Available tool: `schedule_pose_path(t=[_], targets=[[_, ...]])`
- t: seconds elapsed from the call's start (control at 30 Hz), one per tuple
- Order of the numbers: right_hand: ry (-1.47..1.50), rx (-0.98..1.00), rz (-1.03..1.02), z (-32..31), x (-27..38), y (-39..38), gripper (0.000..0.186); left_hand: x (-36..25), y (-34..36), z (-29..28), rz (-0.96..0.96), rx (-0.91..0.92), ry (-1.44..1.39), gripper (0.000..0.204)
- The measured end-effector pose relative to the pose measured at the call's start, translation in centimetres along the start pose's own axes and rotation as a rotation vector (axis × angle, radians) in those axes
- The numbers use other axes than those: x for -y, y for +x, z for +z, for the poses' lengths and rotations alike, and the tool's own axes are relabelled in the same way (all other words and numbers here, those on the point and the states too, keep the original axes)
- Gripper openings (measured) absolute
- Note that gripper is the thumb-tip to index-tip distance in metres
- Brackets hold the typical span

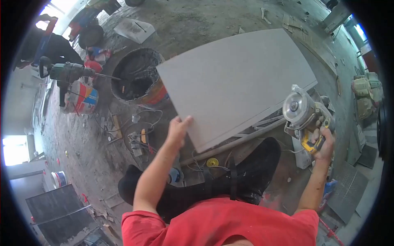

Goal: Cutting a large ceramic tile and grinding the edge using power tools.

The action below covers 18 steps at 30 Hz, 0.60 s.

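My left hand (180,127) grips the near left corner of a large pale rectangular tile (234,82), fingers over its edge. A line runs along the tile's near long edge, and the tile rests over a pale frame (258,127) partly hidden under it. My right hand (322,141) is closed on the yellow handle of a handheld cutting saw (299,110) with a metal disc, held beside the tile's near right corner. A cord runs from the saw toward the floor.
A dirty bucket (152,98) stands behind left, beside a drill with a long mixing rod (67,74) on a printed bucket (82,104). A small yellow reel (212,162) and cables lie near my legs. Dark boards (57,209) lie left, grey sheets (349,188) and bags (367,94) right.
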State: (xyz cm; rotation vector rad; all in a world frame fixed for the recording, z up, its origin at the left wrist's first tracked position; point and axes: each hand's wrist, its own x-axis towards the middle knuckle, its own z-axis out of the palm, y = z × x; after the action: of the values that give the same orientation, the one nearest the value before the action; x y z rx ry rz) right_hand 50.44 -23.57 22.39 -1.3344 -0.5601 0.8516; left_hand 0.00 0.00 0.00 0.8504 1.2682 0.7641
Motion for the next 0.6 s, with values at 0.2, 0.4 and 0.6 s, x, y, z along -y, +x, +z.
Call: schedule_pose_path(t=[0.2,0.4,0.6], targets=[[-0.020,0.113,-0.079,2.8,1.5,-0.9,0.041,-2.9,0.3,-3.9,-0.096,-0.035,0.016,0.037],[-0.082,0.226,-0.054,3.7,2.2,0.3,0.043,-2.6,0.8,-5.6,0.156,-0.335,0.092,0.041],[-0.139,0.276,-0.008,2.7,3.2,-0.6,0.032,-4.8,-15.7,12.8,0.316,-0.311,-0.094,0.024]])
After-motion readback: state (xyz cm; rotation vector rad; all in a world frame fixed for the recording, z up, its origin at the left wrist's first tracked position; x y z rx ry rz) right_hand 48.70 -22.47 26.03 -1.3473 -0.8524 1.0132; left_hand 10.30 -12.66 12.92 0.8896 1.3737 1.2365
